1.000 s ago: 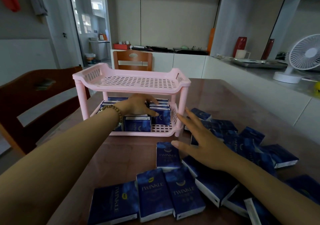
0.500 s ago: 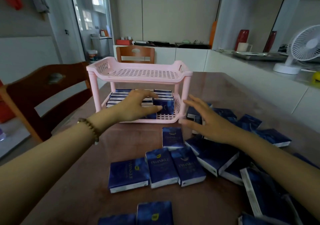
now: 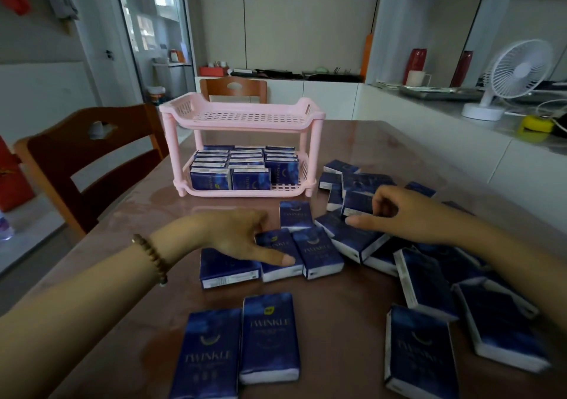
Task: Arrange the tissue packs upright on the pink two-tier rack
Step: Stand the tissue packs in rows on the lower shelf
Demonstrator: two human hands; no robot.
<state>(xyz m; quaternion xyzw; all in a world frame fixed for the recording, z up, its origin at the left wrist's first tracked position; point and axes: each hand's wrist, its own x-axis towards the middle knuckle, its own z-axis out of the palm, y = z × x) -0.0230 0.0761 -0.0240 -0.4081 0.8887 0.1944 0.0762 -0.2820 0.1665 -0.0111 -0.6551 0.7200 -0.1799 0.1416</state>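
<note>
— Well, why both at once?
— Faster: our left hand [image 3: 236, 233] grips a flat pack [image 3: 279, 243], our right hand [image 3: 402, 214] pinches a heaped pack [image 3: 357, 202]; the rack [image 3: 242, 125] beyond has a gap on its lower tier [image 3: 287, 187].

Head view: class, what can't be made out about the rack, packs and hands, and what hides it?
All in the head view.
- Rack lower tier: rear pack count, hidden by front packs.
- Left hand: fingers hidden behind its back; grip unclear.
- Right hand: curled fingers cover its contact with a pack; grip unclear.
- Nearest packs: cut off by bottom edge.
</note>
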